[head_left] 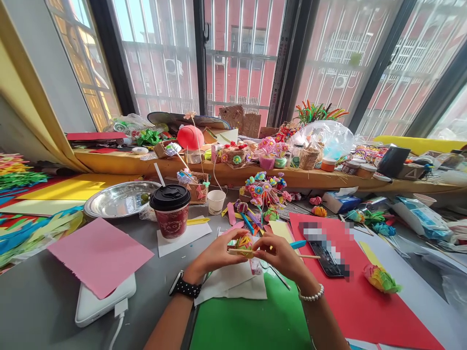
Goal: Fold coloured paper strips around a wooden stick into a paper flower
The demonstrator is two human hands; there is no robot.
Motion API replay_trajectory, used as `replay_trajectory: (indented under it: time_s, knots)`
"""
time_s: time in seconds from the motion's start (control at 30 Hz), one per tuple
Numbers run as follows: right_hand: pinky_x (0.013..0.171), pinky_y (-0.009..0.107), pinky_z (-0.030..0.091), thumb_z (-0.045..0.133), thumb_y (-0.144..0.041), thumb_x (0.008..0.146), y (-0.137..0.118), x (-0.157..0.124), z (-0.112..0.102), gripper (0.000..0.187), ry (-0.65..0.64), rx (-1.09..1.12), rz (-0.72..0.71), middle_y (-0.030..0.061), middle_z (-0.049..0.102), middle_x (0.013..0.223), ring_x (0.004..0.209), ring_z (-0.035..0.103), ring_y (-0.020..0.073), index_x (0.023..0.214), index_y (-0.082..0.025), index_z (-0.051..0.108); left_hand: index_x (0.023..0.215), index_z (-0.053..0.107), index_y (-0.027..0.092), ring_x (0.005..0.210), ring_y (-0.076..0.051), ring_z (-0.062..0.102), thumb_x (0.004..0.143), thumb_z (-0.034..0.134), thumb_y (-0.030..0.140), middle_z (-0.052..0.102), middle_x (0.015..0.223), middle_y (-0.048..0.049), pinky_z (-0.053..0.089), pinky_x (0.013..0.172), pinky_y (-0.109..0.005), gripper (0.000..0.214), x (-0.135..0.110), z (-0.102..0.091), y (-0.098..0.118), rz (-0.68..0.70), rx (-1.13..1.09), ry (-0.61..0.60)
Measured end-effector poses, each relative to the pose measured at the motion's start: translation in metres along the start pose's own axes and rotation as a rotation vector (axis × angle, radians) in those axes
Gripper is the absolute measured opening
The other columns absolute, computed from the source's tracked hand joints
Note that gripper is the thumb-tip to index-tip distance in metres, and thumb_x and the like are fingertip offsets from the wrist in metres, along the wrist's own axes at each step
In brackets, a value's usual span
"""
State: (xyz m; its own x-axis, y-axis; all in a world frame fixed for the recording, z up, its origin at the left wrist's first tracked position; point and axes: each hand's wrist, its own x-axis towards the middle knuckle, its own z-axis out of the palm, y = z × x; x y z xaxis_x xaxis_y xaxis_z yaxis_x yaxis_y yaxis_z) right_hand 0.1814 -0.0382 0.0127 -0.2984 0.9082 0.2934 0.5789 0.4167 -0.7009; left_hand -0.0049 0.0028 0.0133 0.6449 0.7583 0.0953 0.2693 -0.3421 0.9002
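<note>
My left hand [215, 255] and my right hand [279, 253] meet over the table's middle, both pinched round a small multicoloured paper flower [245, 242] on a thin wooden stick [306, 256]. The stick pokes out to the right past my right hand. A black watch sits on my left wrist and a pearl bracelet on my right. Below the hands lie white paper [233, 284] and a green sheet [251, 321].
A lidded red coffee cup [170, 211] stands to the left, beside a metal plate [118, 199] and a pink sheet [100, 255] on a white device [98, 304]. A red sheet [365, 301] with a black ruler [326, 255] lies right. Paper flowers crowd the window ledge [255, 175].
</note>
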Motion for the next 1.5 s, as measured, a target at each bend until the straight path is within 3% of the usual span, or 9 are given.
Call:
replay_trajectory:
  time_s: [0.13,0.27,0.5,0.97,1.2,1.33,1.5]
  knots:
    - [0.05,0.021,0.038,0.056,-0.027,0.075,0.002,0.003,0.007,0.013,0.094,-0.06,0.041,0.0001,0.052,0.069,0.055,0.048,0.0095,0.073,-0.018,0.064,0.11,0.051,0.025,0.109,-0.024,0.042,0.058,0.067,0.035,0.05,0.117,-0.0056,0.031,0.092,-0.035,0.055,0.0,-0.003,0.003,0.106,0.139,0.156]
    - [0.054,0.022,0.042,0.054,-0.029,0.076,0.007,0.005,0.014,0.014,0.144,-0.085,0.017,0.0012,0.054,0.072,0.06,0.052,0.0116,0.075,-0.02,0.064,0.087,0.063,0.024,0.092,-0.022,0.048,0.068,0.059,0.035,0.06,0.093,-0.0046,0.036,0.082,-0.034,0.022,0.0,0.0,0.003,0.195,0.361,0.263]
    - [0.06,0.024,0.042,0.052,-0.027,0.078,0.012,0.006,0.02,0.013,0.213,-0.228,-0.077,0.0025,0.057,0.074,0.066,0.054,0.0141,0.08,-0.02,0.063,0.078,0.065,0.024,0.079,-0.021,0.048,0.072,0.055,0.031,0.061,0.079,-0.0051,0.035,0.071,-0.032,0.014,0.004,0.011,0.001,0.188,0.538,0.278]
    - [0.06,0.023,0.04,0.046,-0.018,0.081,0.002,0.007,0.025,0.017,0.198,-0.407,-0.162,0.0042,0.058,0.075,0.069,0.053,0.0145,0.08,-0.019,0.063,0.078,0.065,0.022,0.08,-0.021,0.048,0.074,0.053,0.027,0.06,0.082,-0.0051,0.035,0.07,-0.033,0.013,0.004,0.008,-0.001,0.134,0.678,0.263]
    - [0.055,0.022,0.039,0.05,-0.028,0.079,0.009,0.007,0.025,0.017,0.209,-0.22,0.004,0.0021,0.057,0.072,0.063,0.053,0.013,0.076,-0.02,0.064,0.075,0.066,0.024,0.08,-0.019,0.047,0.074,0.053,0.024,0.06,0.084,-0.0033,0.034,0.07,-0.033,0.012,0.005,0.016,0.0,0.123,0.765,0.348]
    - [0.051,0.022,0.038,0.053,-0.031,0.076,0.009,0.008,0.023,0.019,0.241,-0.145,0.113,0.0014,0.056,0.066,0.056,0.05,0.0121,0.066,-0.017,0.063,0.075,0.065,0.023,0.08,-0.019,0.047,0.075,0.052,0.024,0.06,0.084,-0.003,0.033,0.069,-0.032,0.013,0.006,0.019,0.002,0.142,0.792,0.345]
    - [0.051,0.022,0.038,0.058,-0.029,0.073,0.007,0.007,0.02,0.015,0.184,-0.082,0.121,0.0007,0.056,0.066,0.057,0.05,0.0118,0.064,-0.017,0.061,0.072,0.063,0.022,0.082,-0.019,0.047,0.073,0.056,0.025,0.059,0.082,-0.0025,0.032,0.069,-0.032,0.008,0.005,0.02,0.003,0.144,0.786,0.296]
